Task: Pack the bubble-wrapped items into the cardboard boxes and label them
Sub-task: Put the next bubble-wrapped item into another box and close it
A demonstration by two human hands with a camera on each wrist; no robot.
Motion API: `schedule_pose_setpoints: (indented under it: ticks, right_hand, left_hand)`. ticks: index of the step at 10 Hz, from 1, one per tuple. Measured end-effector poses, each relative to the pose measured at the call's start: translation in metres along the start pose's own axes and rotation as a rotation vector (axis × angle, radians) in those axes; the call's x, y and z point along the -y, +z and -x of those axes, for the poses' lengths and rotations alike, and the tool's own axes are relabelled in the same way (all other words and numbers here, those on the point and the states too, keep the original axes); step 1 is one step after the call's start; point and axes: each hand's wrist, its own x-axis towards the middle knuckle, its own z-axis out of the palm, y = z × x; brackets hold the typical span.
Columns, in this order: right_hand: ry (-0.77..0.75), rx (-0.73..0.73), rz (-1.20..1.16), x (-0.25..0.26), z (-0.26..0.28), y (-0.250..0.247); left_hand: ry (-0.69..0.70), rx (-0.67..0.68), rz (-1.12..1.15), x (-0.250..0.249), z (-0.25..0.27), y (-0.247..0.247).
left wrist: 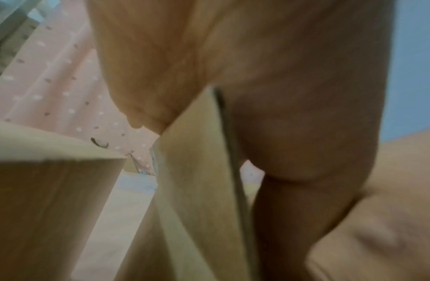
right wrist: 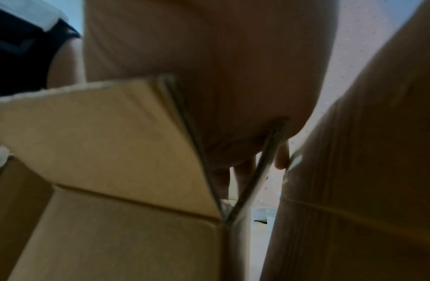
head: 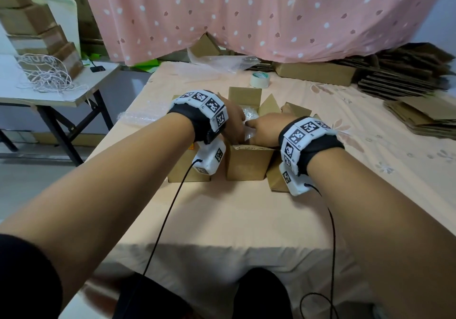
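Observation:
An open cardboard box point(head: 246, 164) stands in the middle of the cloth-covered table point(head: 246, 215), flaps up. A bubble-wrapped item point(head: 249, 115) lies inside it. My left hand point(head: 233, 120) reaches down into the box from the left, and its fingertips are hidden behind the wall. My right hand point(head: 264, 128) comes in from the right, fingers stretched onto the wrap. The left wrist view shows the left hand point(left wrist: 281, 95) behind an upright flap point(left wrist: 197, 171). The right wrist view has the right hand point(right wrist: 209, 76) above the box point(right wrist: 113, 228), fingers point(right wrist: 243, 171) pointing down between flaps.
Two more boxes flank the open one, left point(head: 187, 168) and right point(head: 276, 176). A tape roll point(head: 260, 79) and loose plastic wrap point(head: 217, 65) lie behind. Bubble wrap point(head: 138, 117) lies at the table's left edge. Flat cardboard stacks point(head: 407, 76) fill the right. A side table point(head: 49, 96) stands left.

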Motion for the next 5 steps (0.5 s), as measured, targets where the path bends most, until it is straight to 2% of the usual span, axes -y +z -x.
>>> schedule_pose_setpoints:
  ticks: [1, 3, 4, 5]
  right_hand:
    - [0.028, 0.024, -0.018, 0.001, 0.002, 0.0]
    - [0.067, -0.017, -0.033, 0.009, 0.005, -0.003]
    - [0.044, -0.158, -0.169, 0.007, 0.01, -0.008]
    - [0.096, -0.304, -0.411, 0.005, 0.015, -0.012]
  left_hand:
    - [0.002, -0.082, 0.029, -0.004, 0.01, 0.003]
    - [0.002, -0.093, -0.085, 0.0, 0.002, 0.006]
    - [-0.032, -0.181, 0.095, 0.004, -0.007, 0.009]
    - [-0.088, -0.306, 0.291, 0.01, 0.003, 0.004]
